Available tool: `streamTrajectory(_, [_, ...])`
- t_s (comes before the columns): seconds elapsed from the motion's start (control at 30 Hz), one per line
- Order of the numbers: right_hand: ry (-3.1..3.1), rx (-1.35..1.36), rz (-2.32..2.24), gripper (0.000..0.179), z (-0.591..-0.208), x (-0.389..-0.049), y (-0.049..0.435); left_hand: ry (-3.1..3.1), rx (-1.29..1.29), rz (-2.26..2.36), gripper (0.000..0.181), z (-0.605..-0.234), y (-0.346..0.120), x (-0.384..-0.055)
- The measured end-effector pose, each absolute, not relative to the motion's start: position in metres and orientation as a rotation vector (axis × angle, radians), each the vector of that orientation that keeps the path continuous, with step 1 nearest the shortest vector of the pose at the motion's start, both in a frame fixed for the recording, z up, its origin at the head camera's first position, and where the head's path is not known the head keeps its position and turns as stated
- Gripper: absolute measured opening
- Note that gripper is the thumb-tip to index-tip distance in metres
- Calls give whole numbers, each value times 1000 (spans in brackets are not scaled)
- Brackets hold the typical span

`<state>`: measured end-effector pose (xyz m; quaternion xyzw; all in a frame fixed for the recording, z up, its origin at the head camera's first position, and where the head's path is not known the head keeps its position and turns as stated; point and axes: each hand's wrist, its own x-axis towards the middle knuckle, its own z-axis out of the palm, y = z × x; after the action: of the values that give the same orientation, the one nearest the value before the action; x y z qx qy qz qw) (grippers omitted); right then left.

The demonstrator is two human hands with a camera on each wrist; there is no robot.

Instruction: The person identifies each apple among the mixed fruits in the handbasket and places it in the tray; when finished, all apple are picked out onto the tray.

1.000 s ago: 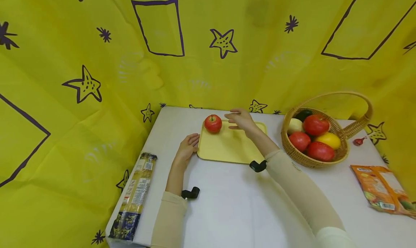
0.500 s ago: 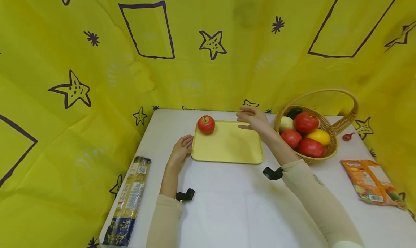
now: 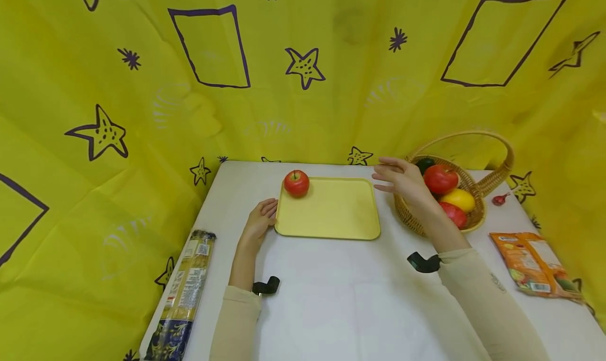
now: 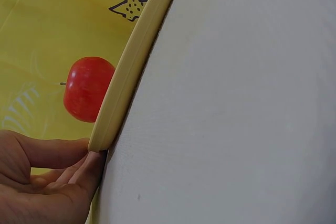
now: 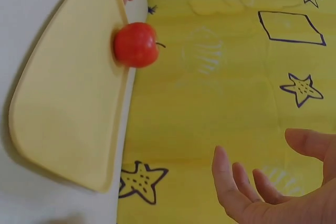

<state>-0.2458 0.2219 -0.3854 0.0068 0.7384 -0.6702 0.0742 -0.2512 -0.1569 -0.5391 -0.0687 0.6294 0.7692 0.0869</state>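
A pale yellow tray [image 3: 331, 208] lies on the table, with a red apple [image 3: 296, 183] near its far left corner. My left hand [image 3: 261, 217] rests at the tray's left edge, its fingers fairly straight. In the left wrist view, the thumb [image 4: 58, 152] and a finger meet the tray's near corner. Beyond the tray's right end, my right hand [image 3: 404, 181] is raised in front of the wicker basket [image 3: 407, 216]. Its fingers are spread and loosely bent, with nothing between them, as the right wrist view also shows.
Inside the basket are another red apple [image 3: 441, 179], a yellow lemon-like fruit [image 3: 459, 200], a red fruit [image 3: 453, 214] and a dark green one [image 3: 425, 164]. A long pasta pack [image 3: 184, 292] lies left. An orange packet [image 3: 532, 263] and small red item [image 3: 499, 199] lie right.
My right hand has moved right, from above the tray to in front of the basket. The left hand stays at the tray's edge, and the head view has shifted slightly.
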Motion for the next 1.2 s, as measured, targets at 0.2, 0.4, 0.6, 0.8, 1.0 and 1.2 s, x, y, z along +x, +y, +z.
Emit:
streamTrajectory(0.2, [2243, 36, -2002, 66, -386, -239, 243, 1863, -199, 2305, 78, -540, -163, -251])
streamTrajectory(0.4, [2180, 68, -2098, 67, -385, -232, 268, 1876, -229, 2289, 76, -540, -168, -250])
streamTrajectory(0.6, [2147, 58, -2127, 71, -385, -229, 283, 1866, -247, 2301, 78, -542, -172, -249])
streamTrajectory(0.8, [2144, 126, -2115, 61, -385, -231, 297, 1870, -251, 2290, 77, -542, -174, -247])
streamTrajectory(1.0, [2113, 239, -2153, 54, -385, -240, 313, 1865, -252, 2302, 77, -541, -175, -247])
streamTrajectory(1.2, [2109, 384, -2125, 84, -384, -246, 331, 1861, -252, 2311, 76, -542, -176, -248])
